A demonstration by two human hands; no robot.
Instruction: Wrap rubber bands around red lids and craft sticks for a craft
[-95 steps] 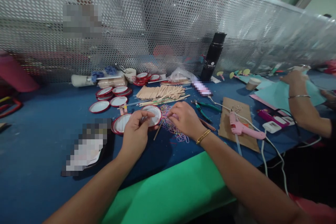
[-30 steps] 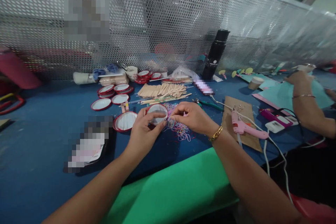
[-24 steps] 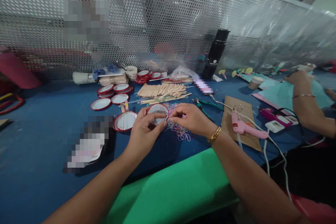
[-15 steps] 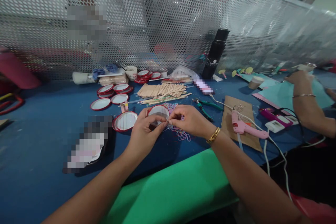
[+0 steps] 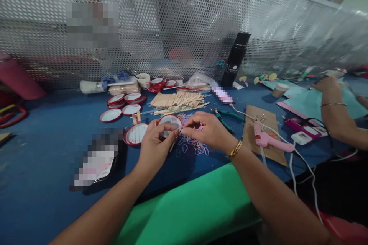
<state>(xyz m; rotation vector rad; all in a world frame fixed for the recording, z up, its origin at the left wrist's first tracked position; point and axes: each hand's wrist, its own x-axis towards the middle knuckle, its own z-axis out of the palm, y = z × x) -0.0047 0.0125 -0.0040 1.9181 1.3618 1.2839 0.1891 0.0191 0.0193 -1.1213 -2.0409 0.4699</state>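
My left hand (image 5: pixel 155 143) is closed, thumb pressed to fingers, in front of a red-rimmed round lid (image 5: pixel 172 119). Below its thumb shows the tip of what looks like a thin wooden stick (image 5: pixel 172 147). My right hand (image 5: pixel 204 132) pinches thumb and forefinger at my left fingertips; what it grips is too small to make out. Beneath and behind the hands spreads a pile of small coloured rubber bands (image 5: pixel 197 147). Another red-rimmed lid (image 5: pixel 135 134) lies left of my left hand, with a small wooden piece with a yellow part (image 5: pixel 136 118) behind it.
Flat wooden sticks (image 5: pixel 175 99) and more lids (image 5: pixel 110 115) lie farther back. Green-handled pliers (image 5: pixel 227 118), a pink glue gun (image 5: pixel 274 142) on cardboard and white cables are to the right. A black bottle (image 5: pixel 236 59) stands by the mesh partition. At far right is another person's arm (image 5: pixel 333 111).
Both hands have shifted slightly left, still meeting at the fingertips. The left hand has turned a little, and a stick tip now shows under its thumb.
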